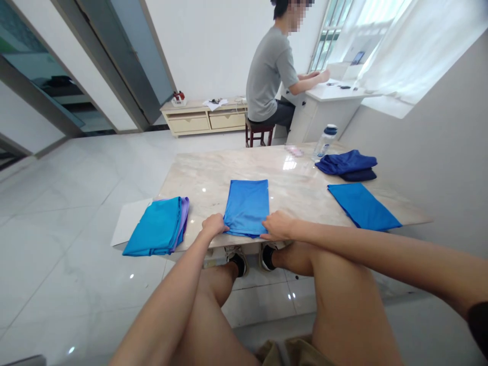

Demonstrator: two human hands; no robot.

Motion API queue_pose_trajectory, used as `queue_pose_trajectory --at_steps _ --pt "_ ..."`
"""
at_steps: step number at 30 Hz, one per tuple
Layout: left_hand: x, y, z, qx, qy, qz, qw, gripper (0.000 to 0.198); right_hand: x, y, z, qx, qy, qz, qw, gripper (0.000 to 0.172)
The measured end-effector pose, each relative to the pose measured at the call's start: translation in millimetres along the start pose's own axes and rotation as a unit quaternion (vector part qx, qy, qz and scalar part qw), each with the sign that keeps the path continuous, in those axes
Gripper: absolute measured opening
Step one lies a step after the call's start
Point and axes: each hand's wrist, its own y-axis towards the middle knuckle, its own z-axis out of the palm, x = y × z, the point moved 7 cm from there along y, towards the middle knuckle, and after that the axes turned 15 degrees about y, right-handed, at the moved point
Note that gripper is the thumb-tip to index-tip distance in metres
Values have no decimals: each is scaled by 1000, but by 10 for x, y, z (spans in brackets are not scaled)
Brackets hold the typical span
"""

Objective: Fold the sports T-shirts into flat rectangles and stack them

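We log a bright-blue, thin fabric cloth [247,206], folded to a flat rectangle, lying at the near edge of a pale, glossy marble-patterned table [202,168]. Our left hand [214,225] is closed at its near left corner; our right hand [279,225] pinches the near right corner. The 2 hands are apart, the cloth spanning the gap.

Status: we judge this piece nearly folded. Its far edge is straight, but the near edge shows uneven layers, with a darker bit poking out. Number of layers: cannot tell. On the left, a folded teal-blue fabric cloth [156,226] lies over a folded lilac fabric cloth [185,211]. On the right, 1 flat, folded mid-blue fabric cloth [362,206] rests by the near edge. Beyond it, a crumpled royal-blue fabric cloth [346,161] sits on a navy fabric cloth [360,175]; we count both as unfolded.

Orientation: we read the long axis as running near to far, almost squarely away from us. The layered short edge faces near, the cleaner short edge far.
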Motion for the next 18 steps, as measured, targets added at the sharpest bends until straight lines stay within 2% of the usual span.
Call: queue_pose_trajectory --at_steps 5,8,13,16,18 --pt "-7 -60 -2 15 38 -3 999 23 70 151 -31 32 -35 -80 996 34" --pt "31 -78 38 10 39 -10 999 28 32 207 -43 34 -46 -90 994 32" --pt "107 -105 97 9 51 -24 998 29 27 224 133 74 -5 -116 990 23" --pt "110 -155 52 -4 66 -17 998 32 -40 289 201 109 60 -100 987 14" --pt "88 -188 -12 -25 70 -10 997 34 -220 393 105 80 151 -31 985 6"
